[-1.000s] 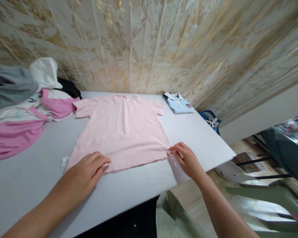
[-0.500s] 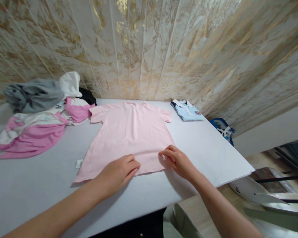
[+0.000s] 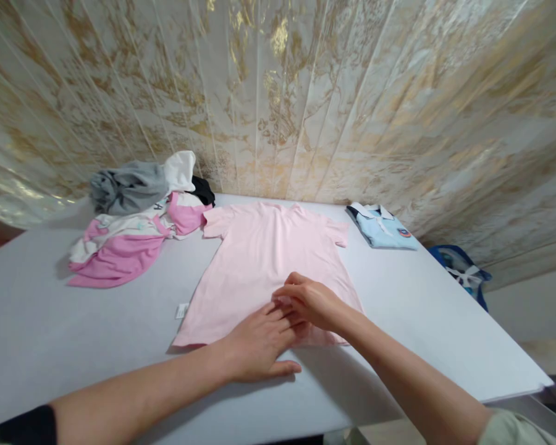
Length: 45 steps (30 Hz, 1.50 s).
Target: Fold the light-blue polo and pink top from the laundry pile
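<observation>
A pale pink T-shirt (image 3: 264, 259) lies flat and spread out on the white table (image 3: 50, 334), neck toward the wall. My left hand (image 3: 259, 346) rests palm down on the shirt's lower hem, fingers stretched out flat. Just above it, my right hand (image 3: 312, 303) lies on the lower middle of the shirt, its fingers curled and pressed on the fabric, touching the left hand's fingertips. Whether it pinches the cloth I cannot make out. A small white tag (image 3: 181, 310) sticks out at the shirt's left side.
A heap of pink, white, grey and black clothes (image 3: 130, 228) lies at the back left. A folded light-blue polo shirt (image 3: 382, 227) sits at the back right by the marbled wall. A blue bag (image 3: 463, 272) hangs past the table's right edge.
Both hands have slid inward along the hem from the shirt's lower corners and now meet at its lower middle. The camera has turned left.
</observation>
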Available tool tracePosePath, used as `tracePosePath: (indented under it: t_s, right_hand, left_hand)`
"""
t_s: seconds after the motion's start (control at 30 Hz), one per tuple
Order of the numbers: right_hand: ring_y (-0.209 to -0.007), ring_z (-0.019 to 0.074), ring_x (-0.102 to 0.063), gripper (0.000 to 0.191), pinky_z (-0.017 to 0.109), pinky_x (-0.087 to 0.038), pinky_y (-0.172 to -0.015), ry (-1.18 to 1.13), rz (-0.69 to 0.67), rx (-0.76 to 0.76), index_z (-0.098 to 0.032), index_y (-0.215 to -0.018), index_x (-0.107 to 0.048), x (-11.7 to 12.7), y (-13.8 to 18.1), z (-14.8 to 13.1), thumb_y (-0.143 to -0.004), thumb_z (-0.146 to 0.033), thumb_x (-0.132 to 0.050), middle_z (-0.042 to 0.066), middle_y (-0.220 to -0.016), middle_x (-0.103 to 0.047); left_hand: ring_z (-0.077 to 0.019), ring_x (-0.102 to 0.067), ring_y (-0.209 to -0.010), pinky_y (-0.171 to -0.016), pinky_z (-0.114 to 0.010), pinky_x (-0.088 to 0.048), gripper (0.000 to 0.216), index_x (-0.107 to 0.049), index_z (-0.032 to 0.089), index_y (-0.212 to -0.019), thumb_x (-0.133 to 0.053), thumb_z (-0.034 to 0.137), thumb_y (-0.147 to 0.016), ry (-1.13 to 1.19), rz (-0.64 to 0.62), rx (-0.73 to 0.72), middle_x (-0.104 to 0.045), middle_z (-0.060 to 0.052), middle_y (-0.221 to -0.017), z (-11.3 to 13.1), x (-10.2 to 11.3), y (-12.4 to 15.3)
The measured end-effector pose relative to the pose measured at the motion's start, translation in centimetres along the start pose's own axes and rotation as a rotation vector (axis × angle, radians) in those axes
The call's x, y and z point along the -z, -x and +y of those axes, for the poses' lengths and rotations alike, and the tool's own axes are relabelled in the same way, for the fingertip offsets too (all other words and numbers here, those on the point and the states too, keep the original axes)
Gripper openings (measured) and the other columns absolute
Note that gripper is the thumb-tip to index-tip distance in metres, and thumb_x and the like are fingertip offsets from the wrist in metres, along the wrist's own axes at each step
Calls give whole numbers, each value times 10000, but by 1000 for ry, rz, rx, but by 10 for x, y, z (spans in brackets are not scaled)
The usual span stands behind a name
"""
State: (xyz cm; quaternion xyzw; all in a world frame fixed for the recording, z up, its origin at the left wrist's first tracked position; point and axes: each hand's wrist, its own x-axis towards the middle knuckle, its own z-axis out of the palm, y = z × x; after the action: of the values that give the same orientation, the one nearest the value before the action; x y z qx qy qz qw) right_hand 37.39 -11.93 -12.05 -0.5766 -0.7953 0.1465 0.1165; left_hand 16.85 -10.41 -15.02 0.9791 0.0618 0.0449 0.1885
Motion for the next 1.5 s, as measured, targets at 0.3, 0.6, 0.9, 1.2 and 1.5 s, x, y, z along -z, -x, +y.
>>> tracePosePath:
  t_s: [0.3,0.6,0.9,1.2,1.5]
  right_hand:
    - [-908,131,-603,411,213,-427,-786,99,66,-23,-294,-1199,-642,-4,-60,12,-902,-108,-428,26,-1088,-615]
    - [-1005,199,-573,347,293,-416,-893,137,197,-50,-212,-1209,-637,-12,-96,8,-924,-160,-445,97,-1113,-623]
    - [-1382,238,-306,501,428,-237,-1118,120,129,-62,-185,-1432,-400,-26,-144,6,-966,-365,-445,130,-1501,-370]
    - [-1376,222,-323,577,404,-244,-1134,107,95,146,-179,-1457,-362,-37,-95,3,-929,-368,-497,109,-1499,-384]
    - [-1419,213,-251,519,441,-206,-1136,230,140,-235,-272,-1477,-333,-7,-156,94,-984,-432,-358,47,-1545,-317]
  left_hand:
    - [-283,-365,-1374,-1153,-465,-195,683,-407,199,-1429,-326,643,-917,68,-5,21,-455,-96,-1467,0,7,3]
    - [-278,-330,-1397,-1162,-473,-177,696,-360,203,-1455,-331,642,-916,148,8,12,-412,-88,-1497,0,8,4]
    - [-271,-306,-1413,-1164,-456,-205,691,-348,218,-1462,-349,638,-914,155,-1,1,-399,-82,-1505,1,19,6]
    - [-285,-363,-1381,-1143,-487,-262,506,-379,222,-1444,-385,394,-968,163,-22,-14,-420,-65,-1493,-5,17,0]
    - [-281,-373,-1376,-1124,-503,-296,421,-465,275,-1377,-361,303,-970,228,-66,1,-472,-39,-1459,-5,19,-5]
